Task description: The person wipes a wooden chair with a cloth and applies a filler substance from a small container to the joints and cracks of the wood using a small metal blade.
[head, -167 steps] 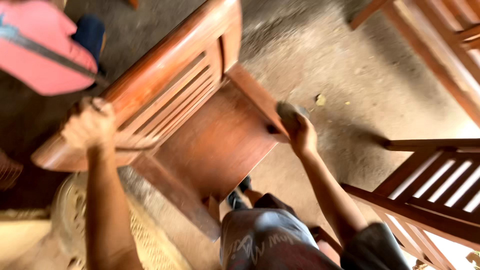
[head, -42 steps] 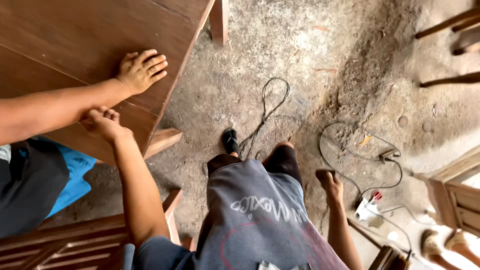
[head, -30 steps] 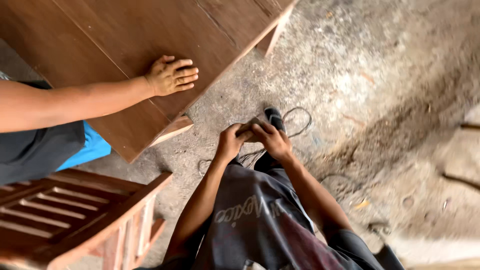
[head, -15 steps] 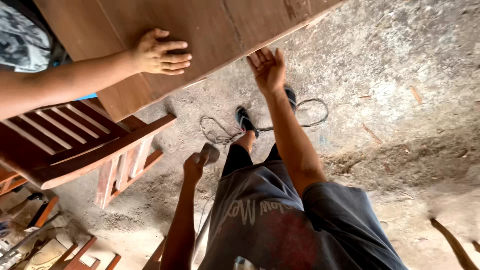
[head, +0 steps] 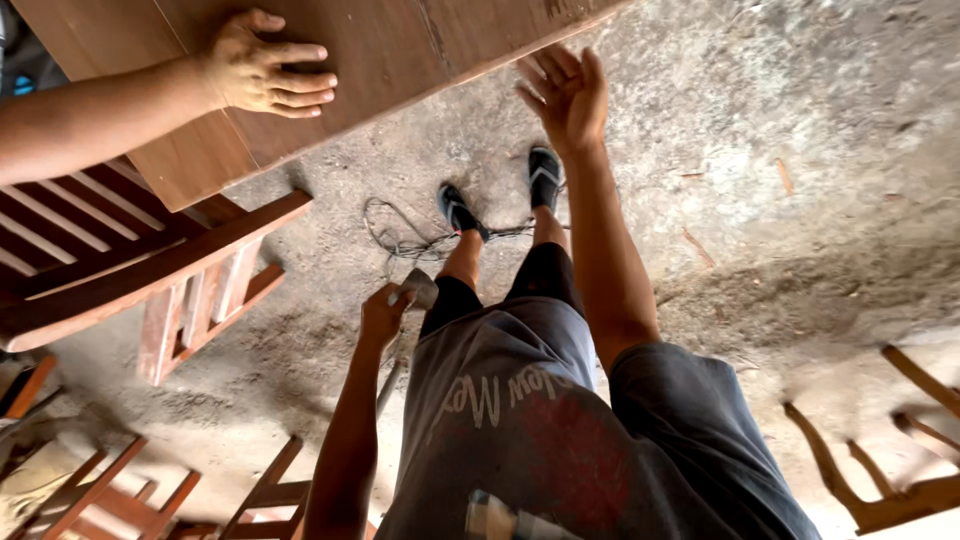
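A large brown wooden panel [head: 400,45] fills the top of the view. My right hand [head: 565,95] is raised to the panel's near edge with the fingers spread, and I cannot tell whether it touches the wood. My left hand [head: 385,312] hangs low beside my thigh, closed on a small grey pad [head: 420,290]. Another person's hand [head: 265,75] lies flat on the panel's top, with the forearm coming in from the left. My two feet in dark shoes [head: 545,175] stand on the dusty floor below the panel.
A tangled dark cable [head: 400,235] lies on the concrete floor by my feet. A slatted wooden chair frame [head: 150,270] stands at the left, with more frame pieces [head: 110,495] at the bottom left. Curved wooden parts [head: 880,500] sit at the bottom right.
My right hand has gone up to the panel's edge and spread open. My left hand has dropped beside my thigh with the grey pad. The other person's hand stays flat on the panel.
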